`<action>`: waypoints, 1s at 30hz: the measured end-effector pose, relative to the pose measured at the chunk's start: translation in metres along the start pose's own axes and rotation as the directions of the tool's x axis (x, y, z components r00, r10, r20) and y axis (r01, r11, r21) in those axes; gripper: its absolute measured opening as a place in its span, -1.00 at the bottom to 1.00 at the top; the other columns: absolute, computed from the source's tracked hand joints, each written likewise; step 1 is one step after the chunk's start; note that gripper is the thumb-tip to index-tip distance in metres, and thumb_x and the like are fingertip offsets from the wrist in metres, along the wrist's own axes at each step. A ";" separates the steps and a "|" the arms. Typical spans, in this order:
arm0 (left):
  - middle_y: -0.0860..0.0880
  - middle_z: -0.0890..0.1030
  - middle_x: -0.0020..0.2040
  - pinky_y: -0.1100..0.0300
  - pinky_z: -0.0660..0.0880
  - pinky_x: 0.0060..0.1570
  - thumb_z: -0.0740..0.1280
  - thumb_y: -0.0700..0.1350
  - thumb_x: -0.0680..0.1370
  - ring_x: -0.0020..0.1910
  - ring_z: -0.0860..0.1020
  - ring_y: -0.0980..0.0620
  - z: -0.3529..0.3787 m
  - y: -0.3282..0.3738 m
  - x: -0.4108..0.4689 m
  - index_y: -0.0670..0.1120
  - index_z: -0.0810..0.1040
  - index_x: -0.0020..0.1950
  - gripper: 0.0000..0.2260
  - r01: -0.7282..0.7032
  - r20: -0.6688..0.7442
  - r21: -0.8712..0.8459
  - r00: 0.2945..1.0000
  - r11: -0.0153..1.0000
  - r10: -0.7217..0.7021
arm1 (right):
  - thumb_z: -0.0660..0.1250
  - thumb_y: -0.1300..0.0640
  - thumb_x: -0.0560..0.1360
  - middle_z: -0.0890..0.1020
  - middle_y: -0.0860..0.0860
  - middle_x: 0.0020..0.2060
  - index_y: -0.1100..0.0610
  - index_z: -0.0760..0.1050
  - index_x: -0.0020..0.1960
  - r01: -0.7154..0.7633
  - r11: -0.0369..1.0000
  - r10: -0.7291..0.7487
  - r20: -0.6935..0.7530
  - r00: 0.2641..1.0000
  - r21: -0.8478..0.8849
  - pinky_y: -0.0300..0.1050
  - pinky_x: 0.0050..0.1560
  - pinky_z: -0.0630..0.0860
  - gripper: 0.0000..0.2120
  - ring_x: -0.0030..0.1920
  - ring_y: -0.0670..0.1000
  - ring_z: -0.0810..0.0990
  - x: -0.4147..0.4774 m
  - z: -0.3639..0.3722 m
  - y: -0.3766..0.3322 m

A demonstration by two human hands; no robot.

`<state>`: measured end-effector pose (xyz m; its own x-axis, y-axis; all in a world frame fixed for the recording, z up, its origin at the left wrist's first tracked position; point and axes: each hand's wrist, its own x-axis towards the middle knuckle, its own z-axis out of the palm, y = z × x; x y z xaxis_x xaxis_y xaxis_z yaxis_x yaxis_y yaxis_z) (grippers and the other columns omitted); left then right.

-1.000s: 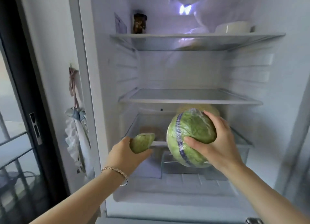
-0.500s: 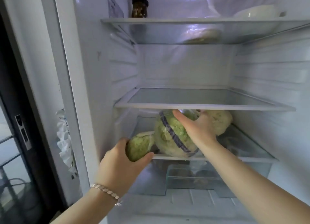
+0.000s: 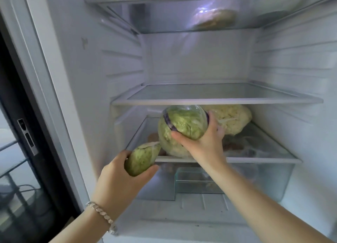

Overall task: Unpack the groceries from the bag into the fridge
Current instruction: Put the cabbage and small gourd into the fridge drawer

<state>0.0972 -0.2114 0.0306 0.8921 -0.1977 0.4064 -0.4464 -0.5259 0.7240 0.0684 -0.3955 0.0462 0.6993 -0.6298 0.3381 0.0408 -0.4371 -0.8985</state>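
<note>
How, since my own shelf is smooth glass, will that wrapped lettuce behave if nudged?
The lettuce is round, so it may well roll on the glass shelf. Its shiny film probably feels slippery; the right hand spreads its fingers wide. The cauliflower behind might stop it.

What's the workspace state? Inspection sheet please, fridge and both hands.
Surface: glass lower shelf, loaded at front left and back right.
Job's things: wrapped lettuce at the shelf's front edge, whether it rests there is unclear; wedge just in front of the shelf; cauliflower at back right.
Clutter: wrapped item seen through the top shelf; drawer below.
Grippers: right hand grips lettuce; left hand holds wedge.
Cables: possible dark cable behind the glass door.
Surroundings: glass door at left.
</note>
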 end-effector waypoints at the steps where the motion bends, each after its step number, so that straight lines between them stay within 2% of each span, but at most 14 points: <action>1: 0.12 0.55 -0.34 0.37 0.31 -0.42 0.52 0.10 0.26 -0.33 0.50 0.21 0.000 0.000 0.000 0.06 0.45 -0.23 -0.71 -0.001 -0.002 -0.003 1.000 1.000 0.001 | 0.54 -0.19 0.20 0.04 0.09 0.43 -0.07 -0.05 0.51 -0.018 1.000 0.018 -0.001 1.000 0.005 -0.11 0.27 0.28 0.09 0.34 0.10 0.30 0.006 0.006 0.000; 4: 0.12 0.57 -0.31 0.37 0.31 -0.41 0.53 0.09 0.25 -0.31 0.51 0.20 0.000 0.000 -0.001 0.05 0.50 -0.17 -0.70 -0.006 -0.005 -0.009 1.000 1.000 0.006 | 0.46 -0.28 0.25 -0.07 0.10 0.47 -0.09 -0.10 0.51 -0.055 0.998 0.056 0.021 0.998 -0.024 0.10 0.29 0.32 0.05 0.40 0.24 0.22 0.016 0.026 -0.005; 8: 0.11 0.56 -0.32 0.40 0.34 -0.48 0.52 0.09 0.27 -0.34 0.51 0.21 0.006 0.008 -0.003 0.09 0.47 -0.22 -0.73 -0.004 0.009 -0.019 1.000 1.000 0.004 | 0.32 -0.32 0.37 -0.18 0.10 0.50 -0.01 -0.23 0.52 -0.111 0.994 0.110 0.079 0.991 0.012 0.16 0.36 0.20 0.00 0.47 0.24 0.06 0.020 0.034 -0.012; 11: 0.12 0.55 -0.32 0.42 0.33 -0.49 0.51 0.09 0.29 -0.34 0.50 0.22 0.014 0.011 -0.005 0.06 0.48 -0.18 -0.73 0.000 0.039 -0.037 0.999 0.999 0.001 | 0.13 -0.38 0.43 -0.12 0.12 0.52 0.11 -0.25 0.53 -0.243 0.970 0.243 0.094 0.965 -0.017 0.18 0.42 0.06 -0.05 0.50 0.20 -0.04 0.009 0.009 -0.018; 13: 0.11 0.57 -0.30 0.42 0.34 -0.46 0.50 0.10 0.30 -0.33 0.52 0.22 0.021 0.015 -0.004 0.03 0.50 -0.11 -0.71 0.008 0.061 -0.069 0.998 0.998 -0.004 | 0.14 -0.38 0.43 0.18 0.09 0.48 0.11 0.02 0.52 -0.219 0.975 0.223 0.144 0.964 -0.042 0.07 0.39 0.20 -0.15 0.46 0.11 0.19 -0.007 -0.015 -0.014; 15: 0.08 0.58 -0.30 0.41 0.38 -0.43 0.49 0.11 0.30 -0.34 0.53 0.19 0.031 0.022 -0.005 0.03 0.50 -0.11 -0.70 -0.006 0.083 -0.105 0.996 0.994 0.015 | 0.26 -0.27 0.44 0.58 -0.07 0.14 -0.04 0.46 0.22 -0.179 0.980 0.135 0.367 0.920 0.089 -0.27 0.08 0.50 -0.54 0.10 -0.12 0.55 -0.028 -0.033 -0.013; 16: 0.09 0.58 -0.30 0.42 0.39 -0.45 0.49 0.09 0.30 -0.35 0.52 0.21 0.036 0.027 -0.006 0.03 0.48 -0.13 -0.72 -0.016 0.091 -0.120 0.995 0.993 0.027 | 0.32 -0.18 0.44 0.64 -0.09 -0.01 -0.05 0.53 0.10 -0.228 0.956 0.114 0.485 0.867 0.183 -0.33 -0.08 0.54 -0.69 -0.07 -0.15 0.60 -0.036 -0.035 -0.013; 17: 0.12 0.56 -0.30 0.45 0.39 -0.45 0.50 0.05 0.31 -0.35 0.50 0.26 0.042 0.033 -0.007 0.04 0.45 -0.13 -0.72 -0.027 0.100 -0.140 0.994 0.990 0.041 | 0.37 -0.09 0.43 0.67 -0.05 -0.07 0.02 0.56 0.07 -0.290 0.923 0.109 0.551 0.828 0.254 -0.28 -0.13 0.58 -0.72 -0.13 -0.11 0.63 -0.041 -0.032 -0.009; 18: 0.14 0.55 -0.27 0.49 0.38 -0.44 0.51 -0.01 0.32 -0.32 0.49 0.30 0.047 0.038 -0.008 0.04 0.44 -0.10 -0.71 -0.045 0.113 -0.157 0.992 0.987 0.063 | 0.41 -0.02 0.41 0.68 -0.01 -0.08 0.08 0.57 0.07 -0.323 0.902 0.120 0.552 0.826 0.287 -0.19 -0.13 0.61 -0.72 -0.13 -0.06 0.65 -0.044 -0.027 -0.004; 20: 0.11 0.56 -0.16 0.53 0.38 -0.37 0.52 -0.06 0.32 -0.23 0.50 0.30 0.057 0.045 -0.010 0.03 0.42 0.00 -0.64 -0.109 0.146 -0.162 0.980 0.981 0.133 | 0.45 0.04 0.38 0.69 0.01 -0.10 0.06 0.59 0.01 -0.253 0.920 0.113 0.414 0.903 0.299 -0.13 -0.08 0.62 -0.78 -0.09 -0.04 0.67 -0.044 -0.021 0.002; 24: 0.11 0.40 0.15 0.42 0.39 0.04 0.49 0.11 0.28 0.13 0.44 0.18 0.059 0.048 -0.012 0.03 0.32 0.30 -0.34 -0.252 0.269 -0.109 0.924 0.961 0.273 | 0.43 0.04 0.37 0.69 -0.08 -0.28 0.04 0.60 -0.14 -0.141 0.929 0.087 0.168 0.982 0.343 -0.26 -0.22 0.58 -0.89 -0.24 -0.16 0.66 -0.038 -0.032 0.010; 26: 0.09 0.32 0.22 0.35 0.32 0.21 0.39 0.26 0.26 0.25 0.34 0.14 0.055 0.047 -0.007 0.01 0.26 0.38 -0.24 -0.336 0.205 -0.061 0.917 0.940 0.341 | 0.41 0.10 0.38 0.66 -0.09 -0.40 0.07 0.58 -0.17 -0.147 0.911 0.141 0.045 0.989 0.386 -0.23 -0.28 0.59 -0.94 -0.35 -0.15 0.63 -0.032 -0.042 0.018; 28: -0.01 0.21 0.34 0.26 0.21 0.31 0.39 0.26 0.26 0.37 0.24 0.02 0.055 0.042 0.003 -0.01 0.14 0.46 -0.14 -0.278 0.042 -0.049 0.959 0.959 0.280 | 0.38 0.15 0.42 0.64 0.01 -0.36 0.14 0.56 -0.12 -0.218 0.830 0.236 0.031 0.971 0.514 -0.04 -0.19 0.63 -0.93 -0.34 -0.01 0.64 -0.023 -0.051 0.023; 30: -0.06 -0.02 0.47 0.14 0.15 0.38 0.48 0.19 0.27 0.47 0.10 -0.09 0.065 0.041 0.016 0.05 -0.12 0.51 0.03 -0.100 0.039 -0.086 0.994 0.991 0.103 | 0.36 0.15 0.44 0.62 0.08 -0.31 0.17 0.54 -0.06 -0.281 0.781 0.289 0.075 0.954 0.557 0.08 -0.15 0.63 -0.89 -0.35 0.06 0.64 -0.015 -0.056 0.025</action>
<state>0.0974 -0.2896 0.0304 0.8433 -0.2832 0.4568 -0.5374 -0.4305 0.7251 0.0191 -0.4330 0.0338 0.7329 -0.6791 0.0417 0.2332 0.1931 -0.9531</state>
